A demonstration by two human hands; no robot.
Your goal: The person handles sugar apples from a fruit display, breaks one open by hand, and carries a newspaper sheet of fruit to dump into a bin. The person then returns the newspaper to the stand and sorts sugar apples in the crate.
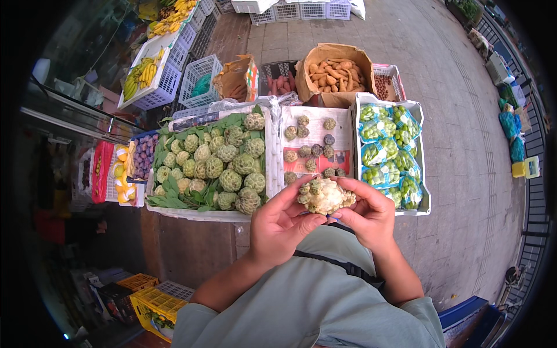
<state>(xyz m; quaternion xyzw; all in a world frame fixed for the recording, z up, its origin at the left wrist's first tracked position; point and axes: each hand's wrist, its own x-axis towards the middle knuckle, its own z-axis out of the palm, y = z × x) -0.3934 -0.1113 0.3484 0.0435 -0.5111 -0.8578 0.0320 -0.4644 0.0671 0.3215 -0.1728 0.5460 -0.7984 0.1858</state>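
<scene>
Between both hands, close to my chest, is a sugar apple [325, 198] whose pale flesh is exposed over much of its surface, with green knobs left along its upper left. My left hand [283, 217] grips it from the left, thumb underneath. On the right side my right hand [367, 209] holds it with thumb and fingers. Beyond the hands lies a newspaper-lined tray [339, 130] with several small, darkened sugar apples [303, 120]. Left of it, a white crate [268, 152] holds larger green sugar apples [243, 163] on leaves.
To the right stands a white crate [426, 187] of bagged green grapes [380, 150]. Behind are a cardboard box [307, 93] of tan tubers [333, 74] and reddish sweet potatoes [282, 83]. Plums [145, 152] and bananas [148, 74] are at the left. Paved ground [470, 174] extends rightward to a railing [537, 209].
</scene>
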